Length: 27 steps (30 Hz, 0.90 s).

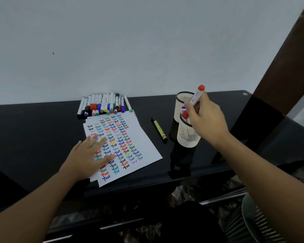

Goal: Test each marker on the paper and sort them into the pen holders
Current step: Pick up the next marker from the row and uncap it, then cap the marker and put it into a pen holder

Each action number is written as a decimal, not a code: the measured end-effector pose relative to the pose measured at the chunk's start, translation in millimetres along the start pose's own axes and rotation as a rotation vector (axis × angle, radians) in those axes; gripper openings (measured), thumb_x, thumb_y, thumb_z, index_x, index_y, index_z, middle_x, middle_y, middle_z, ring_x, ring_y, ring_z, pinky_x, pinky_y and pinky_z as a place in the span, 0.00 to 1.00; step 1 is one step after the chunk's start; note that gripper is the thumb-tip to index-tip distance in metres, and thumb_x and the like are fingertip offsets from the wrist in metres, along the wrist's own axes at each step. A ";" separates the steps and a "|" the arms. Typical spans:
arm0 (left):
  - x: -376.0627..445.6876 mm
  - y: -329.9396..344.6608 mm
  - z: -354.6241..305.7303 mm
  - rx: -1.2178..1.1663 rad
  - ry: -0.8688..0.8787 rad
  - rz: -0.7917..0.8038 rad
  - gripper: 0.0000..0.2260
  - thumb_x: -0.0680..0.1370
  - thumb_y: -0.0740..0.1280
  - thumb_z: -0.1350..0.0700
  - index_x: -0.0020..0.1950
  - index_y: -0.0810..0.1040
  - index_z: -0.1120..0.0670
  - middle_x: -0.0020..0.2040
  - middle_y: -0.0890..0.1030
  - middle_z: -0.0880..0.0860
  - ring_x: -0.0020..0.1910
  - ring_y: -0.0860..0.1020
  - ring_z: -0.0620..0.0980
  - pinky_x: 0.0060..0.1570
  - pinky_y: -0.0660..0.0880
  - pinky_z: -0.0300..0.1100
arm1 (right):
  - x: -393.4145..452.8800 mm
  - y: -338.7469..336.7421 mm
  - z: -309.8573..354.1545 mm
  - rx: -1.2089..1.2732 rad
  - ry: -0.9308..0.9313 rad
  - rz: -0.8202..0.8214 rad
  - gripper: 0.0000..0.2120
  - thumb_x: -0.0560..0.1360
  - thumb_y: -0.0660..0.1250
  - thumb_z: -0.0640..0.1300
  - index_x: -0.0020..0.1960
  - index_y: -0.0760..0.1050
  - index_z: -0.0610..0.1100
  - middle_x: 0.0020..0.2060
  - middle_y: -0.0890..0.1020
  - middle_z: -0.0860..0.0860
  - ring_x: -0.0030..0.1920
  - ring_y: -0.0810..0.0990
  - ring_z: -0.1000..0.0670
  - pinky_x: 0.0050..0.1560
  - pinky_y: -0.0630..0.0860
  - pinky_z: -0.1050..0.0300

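Above, the right hand (203,120) pinched a red-capped marker (197,95) over the pen holders (184,133); the left hand (88,155) lay spread flat on the paper (144,148).

Black glossy tabletop (42,130). White paper (144,137) under the left hand (88,158), rows of "Test" in red, green, blue, black, yellow. Red-capped white marker (197,95) in the right hand (205,120), over cream, black-rimmed slatted holders (186,137). Yellow-and-black pen (159,132) between.

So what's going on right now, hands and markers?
Left hand flat on the paper. Right hand grips a red-capped marker over the pen holders. Nothing in the way.
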<state>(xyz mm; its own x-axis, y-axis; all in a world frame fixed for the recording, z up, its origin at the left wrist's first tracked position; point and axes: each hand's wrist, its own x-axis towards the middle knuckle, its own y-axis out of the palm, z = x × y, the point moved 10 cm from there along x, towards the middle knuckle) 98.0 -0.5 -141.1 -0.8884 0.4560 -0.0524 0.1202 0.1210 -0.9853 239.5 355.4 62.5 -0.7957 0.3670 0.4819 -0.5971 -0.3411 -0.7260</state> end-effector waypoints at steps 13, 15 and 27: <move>2.3 0.8 1.5 0.002 0.003 0.001 0.45 0.69 0.42 0.17 0.81 0.46 0.37 0.83 0.45 0.45 0.82 0.43 0.47 0.80 0.44 0.53 | -1.5 28.5 -30.4 -0.049 0.088 0.151 0.14 0.80 0.67 0.60 0.58 0.73 0.52 0.34 0.78 0.55 0.37 0.79 0.54 0.35 0.72 0.55; 2.4 1.3 2.0 0.000 0.002 0.004 0.45 0.69 0.42 0.17 0.81 0.46 0.37 0.83 0.45 0.45 0.82 0.43 0.47 0.80 0.44 0.53 | -0.8 26.5 -24.6 -0.037 0.066 0.122 0.15 0.80 0.67 0.59 0.61 0.72 0.52 0.33 0.77 0.56 0.36 0.78 0.54 0.36 0.74 0.54; 8.1 -4.7 1.4 -0.075 -0.033 0.137 0.54 0.61 0.47 0.13 0.82 0.50 0.38 0.83 0.46 0.50 0.82 0.44 0.53 0.78 0.46 0.55 | -0.1 46.7 67.7 0.006 -0.231 0.034 0.11 0.83 0.64 0.54 0.62 0.72 0.49 0.32 0.72 0.56 0.34 0.73 0.57 0.33 0.67 0.54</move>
<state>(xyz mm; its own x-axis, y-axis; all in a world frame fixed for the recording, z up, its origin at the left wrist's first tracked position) 89.6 1.4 -137.2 -0.8753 0.4437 -0.1924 0.2734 0.1259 -0.9536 204.8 280.9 61.8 -0.8174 0.1474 0.5570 -0.5692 -0.3557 -0.7412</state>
